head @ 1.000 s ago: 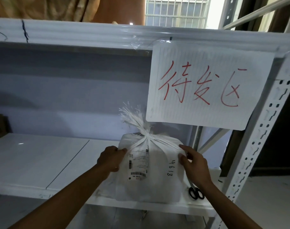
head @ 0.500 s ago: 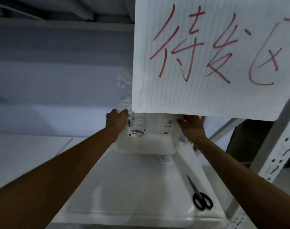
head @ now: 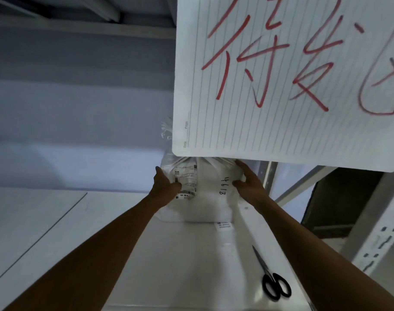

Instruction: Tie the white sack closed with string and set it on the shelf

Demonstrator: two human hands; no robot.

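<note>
Now the sack (head: pixel 205 198) is being set at the shelf (head: pixel 180 254) back edge: right hand (head: pixel 249 185) grip released, left hand (head: pixel 166 185) grip cannot be told; withdrawal is being awaited next.

The left arm (head: pixel 106 250) and right arm (head: pixel 303 241) are stretched forward. The left hand (head: pixel 166 184) is held with thumb raised; the right hand (head: pixel 247 179) is spread, fingers straight.

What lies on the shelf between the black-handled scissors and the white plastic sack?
In the head view, only a small printed white label at the foot of the white plastic sack; otherwise bare white shelf board up to the black-handled scissors.
</note>
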